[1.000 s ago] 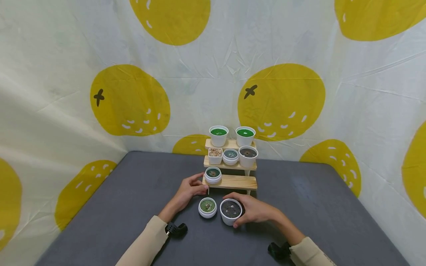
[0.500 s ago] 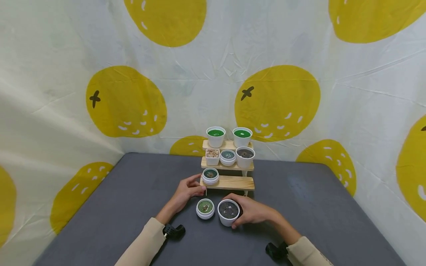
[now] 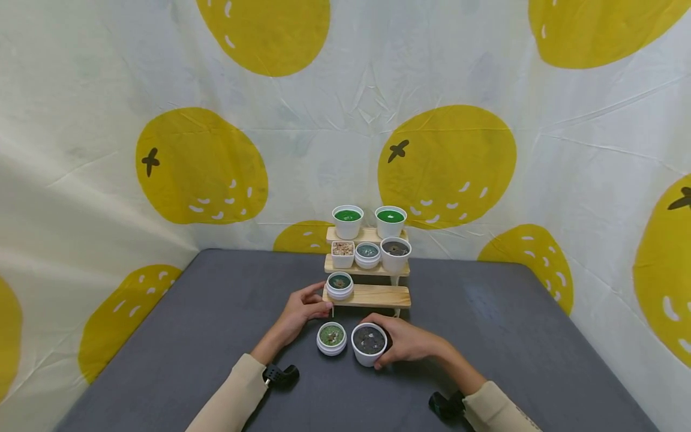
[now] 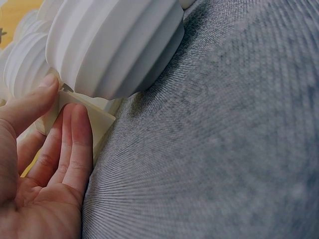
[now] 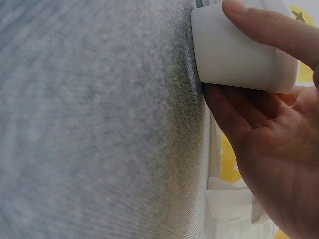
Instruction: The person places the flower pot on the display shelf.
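Note:
My right hand [image 3: 410,341] grips a white cup with dark grey filling [image 3: 369,341] from its right side. In the right wrist view, the thumb lies on one side of the white cup [image 5: 239,52] and the fingers on the other; its base meets the tabletop. My left hand [image 3: 297,311] pinches the left end of the lowest shelf of a stepped wooden stand [image 3: 383,296]. In the left wrist view, the thumb and fingers [image 4: 79,134] are at the shelf end, beside a ribbed white jar [image 4: 114,45]. A white jar with green filling [image 3: 332,337] stands between the hands.
On the lowest shelf sits a jar with dark green filling [image 3: 339,287]. The middle shelf bears a square cup of tan bits [image 3: 342,255], a blue-grey jar [image 3: 367,255] and a brown-topped cup [image 3: 395,257]. Two green-filled cups [image 3: 348,223] top the stand, near the curtain [image 3: 324,162].
The whole head view has shifted slightly, so everything appears a little further left. Both hands keep their holds, and the cups and jars stay in place.

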Motion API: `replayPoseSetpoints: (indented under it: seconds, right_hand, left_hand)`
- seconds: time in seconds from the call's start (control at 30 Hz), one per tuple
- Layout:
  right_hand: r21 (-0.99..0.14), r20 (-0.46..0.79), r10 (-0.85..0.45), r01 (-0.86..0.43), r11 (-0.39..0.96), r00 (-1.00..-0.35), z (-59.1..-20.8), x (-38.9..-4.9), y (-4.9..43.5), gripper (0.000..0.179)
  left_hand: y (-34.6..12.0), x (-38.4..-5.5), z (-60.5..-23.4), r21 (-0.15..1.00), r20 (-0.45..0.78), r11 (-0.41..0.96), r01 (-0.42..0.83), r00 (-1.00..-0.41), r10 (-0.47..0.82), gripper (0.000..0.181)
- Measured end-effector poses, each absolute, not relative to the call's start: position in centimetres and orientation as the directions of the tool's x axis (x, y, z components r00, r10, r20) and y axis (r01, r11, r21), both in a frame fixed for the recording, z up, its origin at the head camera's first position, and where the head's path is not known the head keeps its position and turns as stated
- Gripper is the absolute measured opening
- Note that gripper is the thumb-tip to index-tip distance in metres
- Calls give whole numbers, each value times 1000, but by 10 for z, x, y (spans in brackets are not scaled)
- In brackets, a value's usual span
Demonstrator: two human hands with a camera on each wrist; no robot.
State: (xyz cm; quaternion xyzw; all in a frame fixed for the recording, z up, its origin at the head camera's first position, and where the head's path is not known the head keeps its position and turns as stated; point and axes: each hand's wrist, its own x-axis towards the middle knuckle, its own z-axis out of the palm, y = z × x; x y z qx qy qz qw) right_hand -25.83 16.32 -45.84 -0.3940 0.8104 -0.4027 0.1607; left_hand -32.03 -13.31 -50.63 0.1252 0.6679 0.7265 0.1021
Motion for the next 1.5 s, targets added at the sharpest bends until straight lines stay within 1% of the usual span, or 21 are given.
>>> replayPoseSetpoints:
  seconds: [0.57, 0.8, 0.97, 1.5]
  right_hand:
    - [-773, 34, -759, -498, 392, -650, -454, -256, 160, 73]
    - [-760, 72, -761, -530, 377, -645, -450, -253, 158, 72]
    - [-770, 80, -766, -527, 358, -637, -448, -253, 158, 71]
    - [-758, 72, -738, -518, 397, -671, -437, -246, 154, 72]
  left_hand:
    - [-133, -319, -506, 998, 38, -67, 19, -951, 306, 73]
    - [-134, -318, -503, 997, 42, -75, 20, -951, 306, 72]
    - [-134, -319, -502, 998, 41, -67, 22, -951, 306, 72]
    - [-133, -319, -503, 998, 36, -54, 20, -951, 306, 72]
